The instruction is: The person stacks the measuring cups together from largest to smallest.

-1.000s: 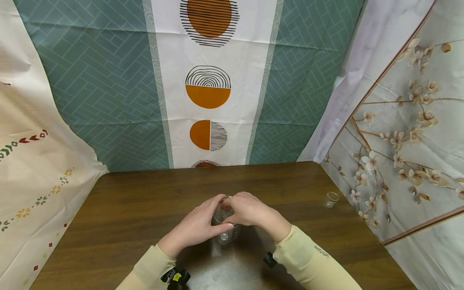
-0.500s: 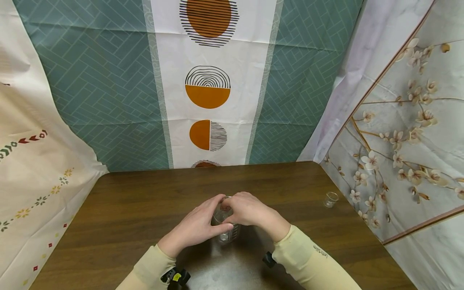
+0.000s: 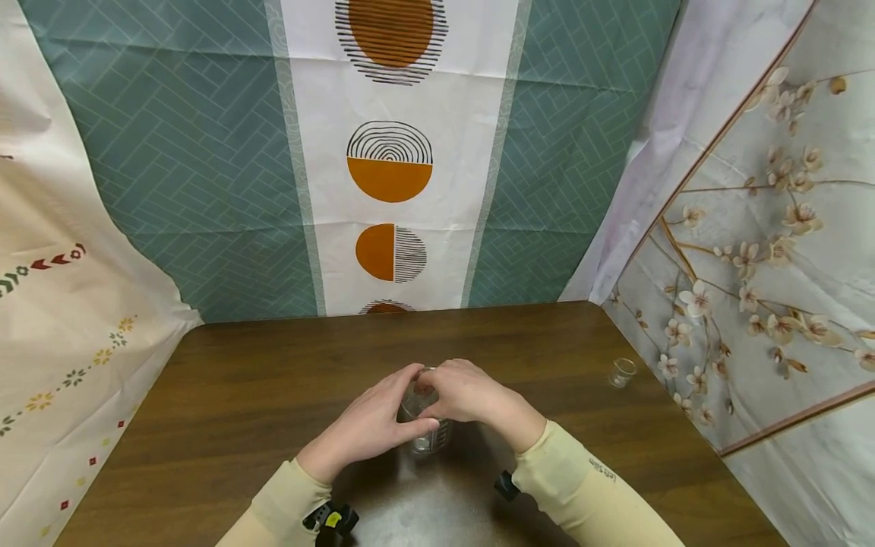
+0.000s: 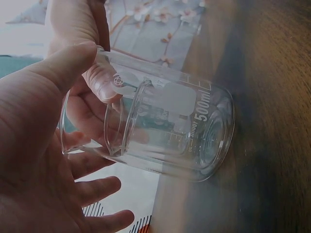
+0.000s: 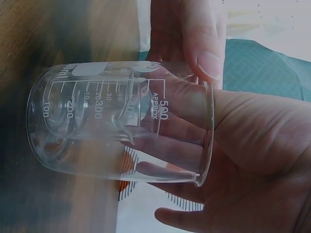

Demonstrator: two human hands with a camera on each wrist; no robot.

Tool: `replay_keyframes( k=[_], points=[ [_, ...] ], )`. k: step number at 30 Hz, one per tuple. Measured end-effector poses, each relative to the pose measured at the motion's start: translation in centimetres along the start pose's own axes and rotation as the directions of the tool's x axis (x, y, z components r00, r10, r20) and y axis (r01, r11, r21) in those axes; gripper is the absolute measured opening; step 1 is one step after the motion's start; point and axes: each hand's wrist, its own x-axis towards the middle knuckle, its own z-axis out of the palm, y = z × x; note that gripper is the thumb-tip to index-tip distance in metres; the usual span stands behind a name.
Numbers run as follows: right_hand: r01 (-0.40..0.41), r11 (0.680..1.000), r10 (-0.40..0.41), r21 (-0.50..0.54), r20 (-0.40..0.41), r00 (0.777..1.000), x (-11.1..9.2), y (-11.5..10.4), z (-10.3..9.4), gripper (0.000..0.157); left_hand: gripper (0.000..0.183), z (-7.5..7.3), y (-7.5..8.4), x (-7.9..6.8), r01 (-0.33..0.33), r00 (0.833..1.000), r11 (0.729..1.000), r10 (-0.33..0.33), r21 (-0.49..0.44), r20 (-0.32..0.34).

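Note:
A clear 500 ml glass beaker stands upright on the brown table, with a smaller graduated beaker nested inside it. My left hand holds the large beaker from the left, thumb at the near side of its rim and fingers along the far side. From the right, my right hand reaches over the rim. Its thumb and some fingers are down inside the mouth, pinching the small beaker near its upper edge, as the right wrist view shows through the large beaker's wall.
Another small glass beaker stands alone near the table's right edge. Wooden tabletop surrounds the hands. Patterned cloths hang behind the table and along both sides, the right one printed with flowers.

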Motion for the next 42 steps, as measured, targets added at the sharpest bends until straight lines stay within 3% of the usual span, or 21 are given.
replay_keyframes(
  k=[25,42],
  points=[
    [-0.006,1.0,0.007,0.028,-0.005,1.0,0.04,-0.07,0.11,0.036,0.084,0.04,0.04,-0.1,0.007,1.0,1.0,-0.007,-0.002,-0.004],
    [-0.016,0.998,0.017,0.061,-0.017,1.0,-0.18,0.06,0.2,0.036,0.089,-0.09,0.08,-0.07,0.018,1.0,1.0,-0.018,0.0,0.014]
  ],
)
